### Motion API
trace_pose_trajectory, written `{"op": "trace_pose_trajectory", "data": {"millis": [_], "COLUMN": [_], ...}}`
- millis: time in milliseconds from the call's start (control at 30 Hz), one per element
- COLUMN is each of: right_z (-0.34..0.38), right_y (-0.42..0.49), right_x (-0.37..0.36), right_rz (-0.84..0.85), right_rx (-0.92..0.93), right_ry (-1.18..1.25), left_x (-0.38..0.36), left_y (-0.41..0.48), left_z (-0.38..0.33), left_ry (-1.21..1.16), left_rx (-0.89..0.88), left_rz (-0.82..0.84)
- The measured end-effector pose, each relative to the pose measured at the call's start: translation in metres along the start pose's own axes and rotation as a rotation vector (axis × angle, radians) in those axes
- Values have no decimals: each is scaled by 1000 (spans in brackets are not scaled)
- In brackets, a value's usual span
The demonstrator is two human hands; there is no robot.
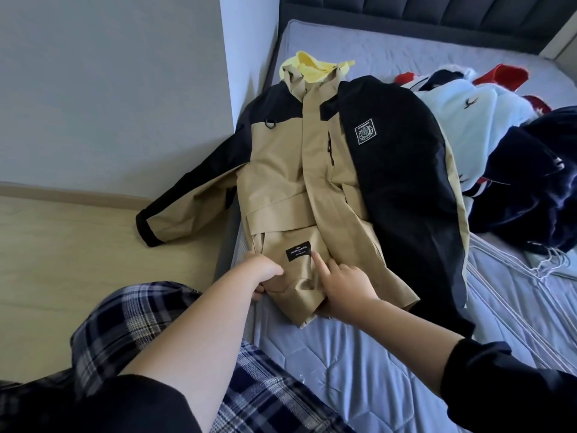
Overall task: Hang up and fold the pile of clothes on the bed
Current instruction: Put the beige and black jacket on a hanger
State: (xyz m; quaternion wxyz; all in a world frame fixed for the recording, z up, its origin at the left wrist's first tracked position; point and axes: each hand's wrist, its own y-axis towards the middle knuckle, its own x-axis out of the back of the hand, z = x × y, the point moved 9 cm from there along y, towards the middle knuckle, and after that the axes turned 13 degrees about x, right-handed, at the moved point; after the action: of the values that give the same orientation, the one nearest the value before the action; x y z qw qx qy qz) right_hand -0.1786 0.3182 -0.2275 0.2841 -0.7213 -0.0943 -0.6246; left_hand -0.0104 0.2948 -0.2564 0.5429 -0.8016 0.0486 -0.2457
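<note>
A tan and black jacket [281,182] lies front up on the left side of the bed [359,364]. Its right sleeve is folded across the body and its left sleeve [187,198] hangs off the bed edge over the floor. A yellow hood [309,67] shows at its collar. My left hand [265,273] grips the jacket's bottom hem on the left. My right hand [340,282] holds the hem on the right, index finger stretched out on the fabric near a black label [298,251]. A pile of clothes [499,145] lies right of the jacket.
The pile holds light blue, red and navy garments. A dark padded headboard [437,23] runs along the far end of the bed. A grey wall [109,89] and a wood floor [78,260] are at the left. My plaid trouser leg [140,323] is beside the bed.
</note>
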Motion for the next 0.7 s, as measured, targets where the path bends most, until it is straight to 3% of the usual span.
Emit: {"op": "trace_pose_trajectory", "data": {"millis": [167,267,400,467,600,700], "right_z": [-5,-1,-1,16,40,39], "right_y": [7,5,1,7,20,15], "right_x": [0,13,44,64,69,46], "right_rz": [-49,-28,-152,-247,-108,19], "right_rx": [15,49,-97,-43,70,60], "right_ry": [20,8,195,228,363,530], "left_x": [6,23,89,116,104,56], "left_y": [-1,-8,-42,-54,-45,-45], "left_z": [-5,-20,-45,-47,-40,-50], "left_ry": [-291,-334,-152,36,618,891], "left_rx": [-17,-158,-445,-446,-287,-528], "left_rz": [-33,-117,-589,-803,-822,-727]}}
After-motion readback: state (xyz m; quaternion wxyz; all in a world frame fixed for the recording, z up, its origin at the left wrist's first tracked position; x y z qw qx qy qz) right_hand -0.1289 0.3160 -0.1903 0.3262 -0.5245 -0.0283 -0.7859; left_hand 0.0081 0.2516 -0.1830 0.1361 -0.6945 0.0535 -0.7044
